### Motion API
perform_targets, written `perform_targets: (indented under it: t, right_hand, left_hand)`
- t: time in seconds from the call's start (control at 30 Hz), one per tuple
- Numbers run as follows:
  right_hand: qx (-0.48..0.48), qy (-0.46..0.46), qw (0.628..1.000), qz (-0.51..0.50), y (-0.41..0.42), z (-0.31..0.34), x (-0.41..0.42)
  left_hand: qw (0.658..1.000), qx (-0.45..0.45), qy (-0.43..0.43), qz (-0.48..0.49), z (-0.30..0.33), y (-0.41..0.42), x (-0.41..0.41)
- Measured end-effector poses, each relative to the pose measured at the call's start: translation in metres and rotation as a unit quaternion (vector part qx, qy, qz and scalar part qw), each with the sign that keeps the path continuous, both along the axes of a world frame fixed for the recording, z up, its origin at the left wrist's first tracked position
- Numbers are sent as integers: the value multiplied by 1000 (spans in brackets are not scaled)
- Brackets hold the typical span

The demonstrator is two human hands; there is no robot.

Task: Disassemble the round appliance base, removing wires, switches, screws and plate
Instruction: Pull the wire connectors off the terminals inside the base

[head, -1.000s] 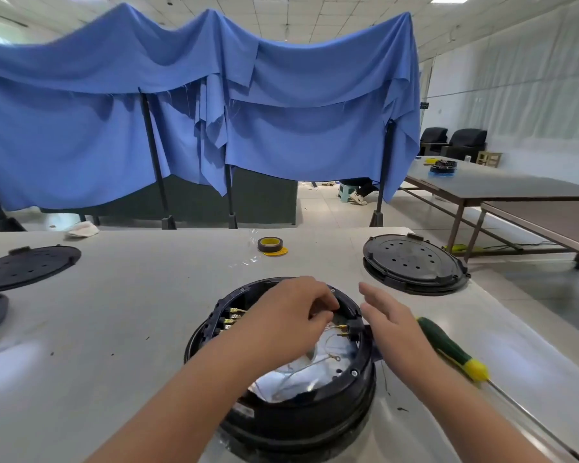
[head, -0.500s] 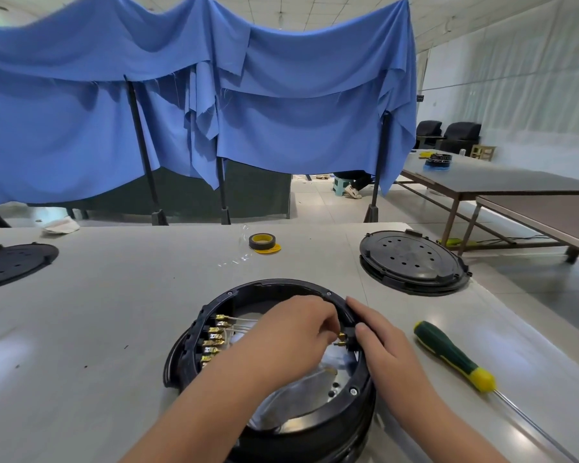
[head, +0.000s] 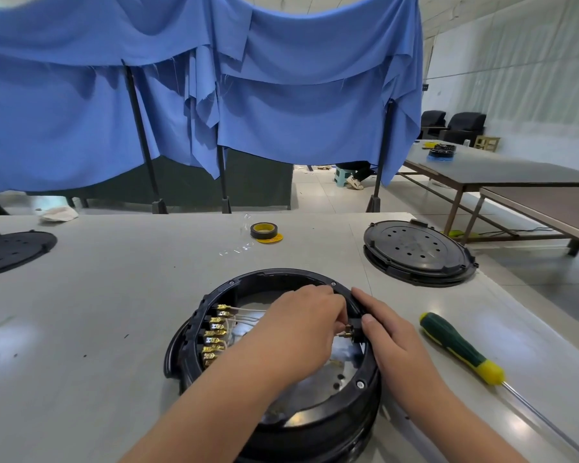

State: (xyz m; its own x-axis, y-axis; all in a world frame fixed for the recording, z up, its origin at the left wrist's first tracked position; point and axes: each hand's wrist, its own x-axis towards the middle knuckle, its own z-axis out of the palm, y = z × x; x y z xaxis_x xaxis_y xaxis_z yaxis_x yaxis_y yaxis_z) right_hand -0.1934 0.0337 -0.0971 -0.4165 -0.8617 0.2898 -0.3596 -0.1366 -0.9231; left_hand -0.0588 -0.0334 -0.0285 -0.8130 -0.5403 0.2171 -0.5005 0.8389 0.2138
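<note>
Head view: the round appliance base point(head: 318, 426) sits open on the bench point(head: 97, 312). The left hand point(head: 301, 320) reaches inside, its fingers pinching a small brass connector point(head: 347, 330) at the rim. The right hand point(head: 386, 332) grips the rim just beside it, thumb touching the black switch block point(head: 357, 324). A screwdriver point(head: 462, 350) lies right of those fingers.
</note>
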Motion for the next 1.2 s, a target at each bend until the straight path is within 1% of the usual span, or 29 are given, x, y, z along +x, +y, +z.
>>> perform_targets:
  t: [0.13, 0.27, 0.37, 0.7, 0.87, 0.93, 1.03, 1.1, 1.13, 1.2]
  right_hand:
    - [5, 10, 1000, 1, 0, 0, -1]
    - [4, 19, 1000, 1, 0, 1, -1]
    - [4, 10, 1000, 4, 1, 0, -1]
    - [1, 12, 1000, 7, 2, 1, -1]
    - [-2, 21, 1000, 6, 1, 1, -2]
    - [-3, 15, 1000, 5, 1, 0, -2]
    - [-6, 11, 1000, 6, 1, 1, -1]
    - [-6, 7, 1000, 7, 2, 1, -1]
    - [-6, 4, 1000, 7, 2, 1, -1]
    - [-6, 0, 1000, 4, 1, 1, -1]
  left_hand:
    - [1000, -8, -2, 7, -1, -1, 0]
    - [998, -55, -2, 1, -1, 0, 1]
    - [997, -74, 0, -1, -2, 0, 1]
    - [999, -38, -18, 16, -3, -3, 0]
    - [995, -102, 5, -5, -6, -2, 0]
    - [994, -110, 6, -7, -7, -1, -1]
    - [994, -107, -15, 7, -5, -6, 4]
    - [996, -87, -17, 22, -2, -13, 12]
    - [998, -64, 5, 23, -1, -16, 17]
    - [996, -4, 83, 12, 4, -16, 21]
